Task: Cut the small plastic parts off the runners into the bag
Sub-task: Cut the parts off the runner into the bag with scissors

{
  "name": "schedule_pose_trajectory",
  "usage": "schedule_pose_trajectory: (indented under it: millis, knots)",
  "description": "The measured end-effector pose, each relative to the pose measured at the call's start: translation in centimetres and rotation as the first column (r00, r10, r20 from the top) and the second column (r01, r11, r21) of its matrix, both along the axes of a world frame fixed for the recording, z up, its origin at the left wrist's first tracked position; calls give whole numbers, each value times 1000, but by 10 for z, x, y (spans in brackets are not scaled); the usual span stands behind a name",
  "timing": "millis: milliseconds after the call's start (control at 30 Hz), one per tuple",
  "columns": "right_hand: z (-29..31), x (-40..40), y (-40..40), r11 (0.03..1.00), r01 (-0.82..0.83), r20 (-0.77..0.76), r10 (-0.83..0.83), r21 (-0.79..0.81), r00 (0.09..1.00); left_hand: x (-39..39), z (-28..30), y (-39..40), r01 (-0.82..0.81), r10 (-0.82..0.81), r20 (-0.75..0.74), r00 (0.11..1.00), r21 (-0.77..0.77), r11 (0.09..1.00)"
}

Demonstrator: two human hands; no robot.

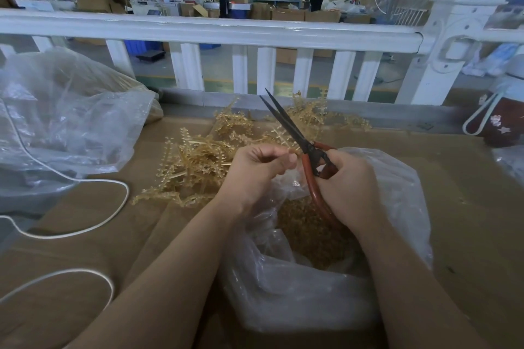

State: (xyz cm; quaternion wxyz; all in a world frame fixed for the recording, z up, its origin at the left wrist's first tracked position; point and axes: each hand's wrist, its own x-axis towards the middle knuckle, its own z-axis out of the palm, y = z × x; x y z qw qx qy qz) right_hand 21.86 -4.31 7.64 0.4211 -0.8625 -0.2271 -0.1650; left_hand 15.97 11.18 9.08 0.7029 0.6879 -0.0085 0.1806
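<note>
My left hand [256, 170] pinches a runner [279, 139] just left of the scissors [297, 136]; my right hand [348, 187] grips their handles; blades slightly apart, pointing away above the bag [397, 193].

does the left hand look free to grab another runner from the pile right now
Probably not yet. The left hand is curled, pinching a runner piece near the scissors over the bag. The runner pile lies just beside it with nothing between.
</note>
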Motion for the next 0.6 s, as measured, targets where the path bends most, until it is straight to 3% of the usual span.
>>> schedule_pose_trajectory:
  millis: [167,333,467,600]
  knots:
    - [1,-1,1,998,-52,-90,56,45,994,-3,2,-1,38,-38,-12,999,-26,999]
    - [4,-4,0,996,-85,-83,85,14,993,-2,3,4,-41,38,-63,997,-60,997]
    - [1,-2,-1,999,-40,-88,40,6,995,-2,3,5,-56,55,-14,998,-120,991]
    - [0,-1,-6,993,13,3,-13,-120,1000,-2,4,9,-53,63,33,997,-243,968]
